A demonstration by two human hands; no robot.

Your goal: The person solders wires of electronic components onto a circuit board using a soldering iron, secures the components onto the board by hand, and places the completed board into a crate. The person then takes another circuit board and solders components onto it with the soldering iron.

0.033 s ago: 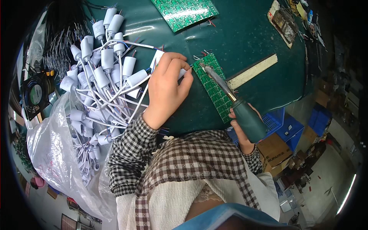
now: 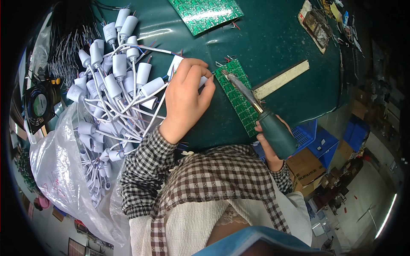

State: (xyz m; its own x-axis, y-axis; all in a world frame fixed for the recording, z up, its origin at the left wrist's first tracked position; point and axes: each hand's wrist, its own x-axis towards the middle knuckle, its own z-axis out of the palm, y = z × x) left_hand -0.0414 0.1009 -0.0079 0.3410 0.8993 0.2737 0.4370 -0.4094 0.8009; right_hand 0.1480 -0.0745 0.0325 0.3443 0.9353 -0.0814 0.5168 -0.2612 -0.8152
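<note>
My left hand is closed, thumb and fingers pinched around a white cable socket that is mostly hidden by the fingers. It is beside the upper left corner of a narrow green circuit board panel, which lies slanted on the bench. In my right hand is a soldering iron with a thick dark green handle. Its tip is down at the panel's upper end, near a few short wires. Left of my left hand spreads a heap of white cable sockets with white leads.
A pale flat bar lies right of the panel. Another green circuit board sheet is at the far edge. A dirty block on a plate sits far right. Dark wires, a small fan and a clear plastic bag are left.
</note>
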